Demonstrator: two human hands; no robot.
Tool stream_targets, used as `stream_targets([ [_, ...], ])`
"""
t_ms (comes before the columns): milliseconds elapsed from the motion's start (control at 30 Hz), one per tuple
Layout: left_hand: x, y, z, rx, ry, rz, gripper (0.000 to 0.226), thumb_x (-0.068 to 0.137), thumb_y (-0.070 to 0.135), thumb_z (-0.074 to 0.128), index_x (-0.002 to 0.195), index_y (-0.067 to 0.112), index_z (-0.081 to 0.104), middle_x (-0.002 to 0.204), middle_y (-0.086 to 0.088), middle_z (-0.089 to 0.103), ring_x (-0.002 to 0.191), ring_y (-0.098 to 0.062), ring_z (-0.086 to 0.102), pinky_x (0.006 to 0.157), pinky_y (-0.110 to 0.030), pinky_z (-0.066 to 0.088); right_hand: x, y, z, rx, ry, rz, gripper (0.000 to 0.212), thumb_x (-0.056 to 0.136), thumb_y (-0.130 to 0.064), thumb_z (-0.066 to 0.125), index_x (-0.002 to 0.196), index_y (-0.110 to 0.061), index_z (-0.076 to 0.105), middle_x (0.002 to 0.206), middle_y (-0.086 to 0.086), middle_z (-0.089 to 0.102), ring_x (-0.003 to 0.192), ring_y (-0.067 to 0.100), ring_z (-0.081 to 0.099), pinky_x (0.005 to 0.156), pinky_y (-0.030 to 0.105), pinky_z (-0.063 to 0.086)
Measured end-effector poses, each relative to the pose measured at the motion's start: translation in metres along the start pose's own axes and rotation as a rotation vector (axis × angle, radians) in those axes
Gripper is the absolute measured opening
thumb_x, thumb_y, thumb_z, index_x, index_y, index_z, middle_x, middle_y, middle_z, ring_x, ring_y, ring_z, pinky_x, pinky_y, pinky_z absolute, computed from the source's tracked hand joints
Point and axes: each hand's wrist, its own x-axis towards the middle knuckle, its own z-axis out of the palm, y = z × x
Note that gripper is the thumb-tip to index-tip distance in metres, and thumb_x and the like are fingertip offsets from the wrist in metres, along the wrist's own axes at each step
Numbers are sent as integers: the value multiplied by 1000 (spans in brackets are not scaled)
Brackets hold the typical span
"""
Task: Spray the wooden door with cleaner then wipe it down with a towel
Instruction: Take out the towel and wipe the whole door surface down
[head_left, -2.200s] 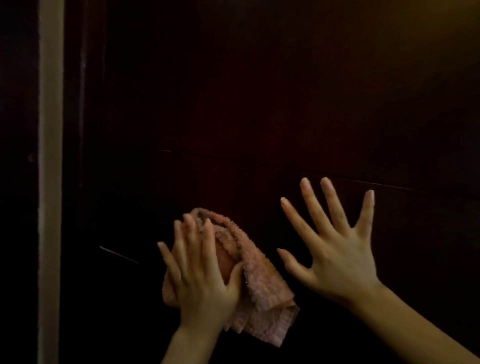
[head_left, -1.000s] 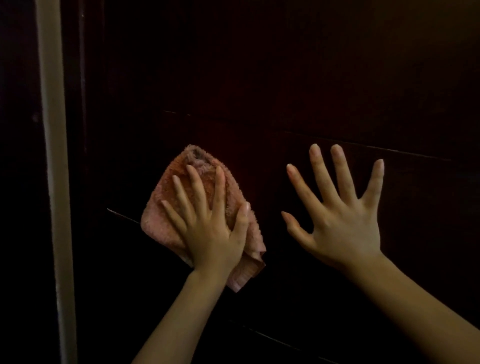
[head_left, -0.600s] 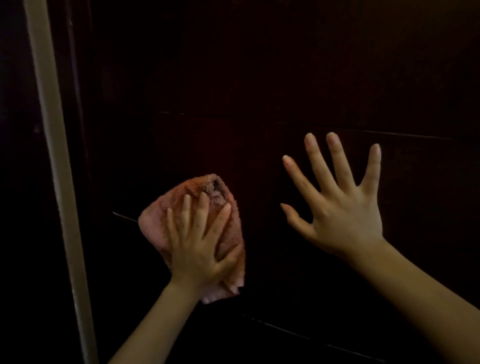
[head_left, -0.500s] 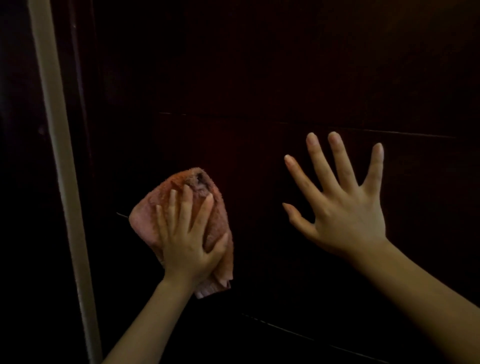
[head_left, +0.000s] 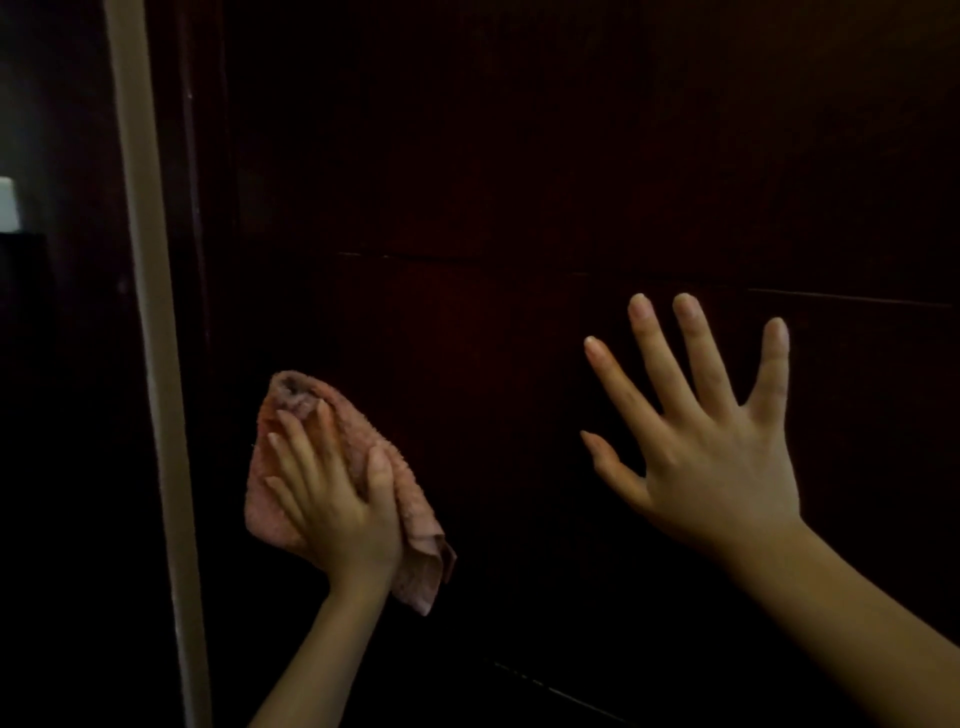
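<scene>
Spraying: probably done; too dark to confirm.
Wiping: partway; flat left hand (head_left: 337, 499) presses crumpled pink terry towel (head_left: 413, 519) on dark wooden door (head_left: 519, 156), eight o'clock.
Right hand (head_left: 711, 457): splayed empty, four o'clock.

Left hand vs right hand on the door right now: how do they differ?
The left hand presses a pink towel against the wooden door; the right hand is bare. The left hand's fingers lie fairly close together; the right hand's are splayed wide. The left hand sits lower, near the pale frame strip; the right hand is higher. Shared: straight fingers pointing up, palms toward the door.
</scene>
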Motion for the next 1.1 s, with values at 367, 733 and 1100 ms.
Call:
stream_targets([
  [367, 31, 12, -7, -20, 32, -149, 75, 80, 63, 13, 147, 30, 6, 158, -3, -1, 145, -20, -5, 115, -44, -5, 0, 0, -1, 15, -9, 3, 68, 91, -57, 27, 148, -21, 22, 156, 13, 10, 143, 32, 4, 108, 64, -2],
  [733, 15, -23, -18, -93, -15, -95, 81, 82, 60, 22, 148, 13, 11, 157, -9, 4, 144, -18, 0, 117, -38, 0, 0, -1, 0, 40, -14, 9, 68, 91, -57, 26, 149, -22, 21, 157, 13, 9, 144, 32, 2, 108, 64, -3],
  [1100, -13, -2, -11, 96, -176, 249, 64, 90, 65, 6, 144, 34, -7, 153, -11, -6, 142, -29, -8, 113, -53, -5, 1, -1, -3, 56, -26, 4, 68, 92, -57, 26, 149, -21, 19, 156, 13, 7, 143, 31, -2, 107, 63, -6],
])
